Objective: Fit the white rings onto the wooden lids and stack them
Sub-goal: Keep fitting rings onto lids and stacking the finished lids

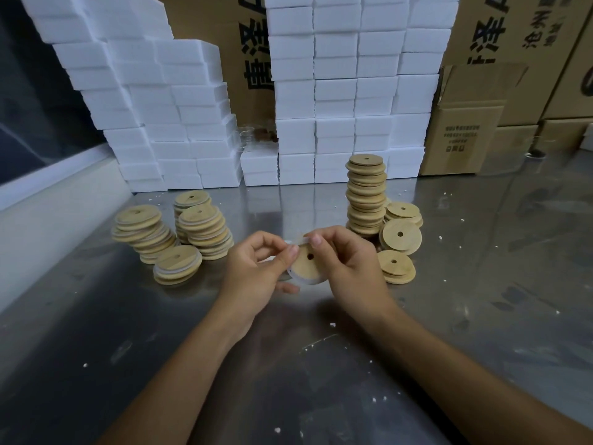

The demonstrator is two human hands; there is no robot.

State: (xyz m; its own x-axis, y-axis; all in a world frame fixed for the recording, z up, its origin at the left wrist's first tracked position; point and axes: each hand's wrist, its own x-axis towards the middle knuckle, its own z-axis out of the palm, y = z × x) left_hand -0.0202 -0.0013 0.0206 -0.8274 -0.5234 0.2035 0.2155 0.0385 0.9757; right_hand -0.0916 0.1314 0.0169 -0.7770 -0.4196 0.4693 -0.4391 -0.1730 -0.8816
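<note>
Head view shows both hands meeting over the steel table [321, 396], just below picture centre. Between them sits one wooden lid [306, 266], tilted toward the camera with its small hole showing. A white ring [296, 241] runs along its top edge at about 11 o'clock and shows again as a pale strip under the lid at 6 o'clock. The left hand [256, 271] pinches the ring at the lid's 10 o'clock edge with curled fingers; the right hand [346, 264] grips the lid from 3 o'clock, thumb and forefinger pinching the ring at 12 o'clock.

By my reading, the step in hand is fitting: the ring looks only partly seated, not yet snug all round. Next calls for working the fingers round the rim, stretching the ring until it sits evenly, then placing the lid on a stack.

Ringed stacks [179, 232], showing white bands, lean at 9 o'clock of the hands. Plain stacks [365, 194] stand at 1 o'clock. Foam blocks [333, 101] and cartons [465, 136] line the back.
</note>
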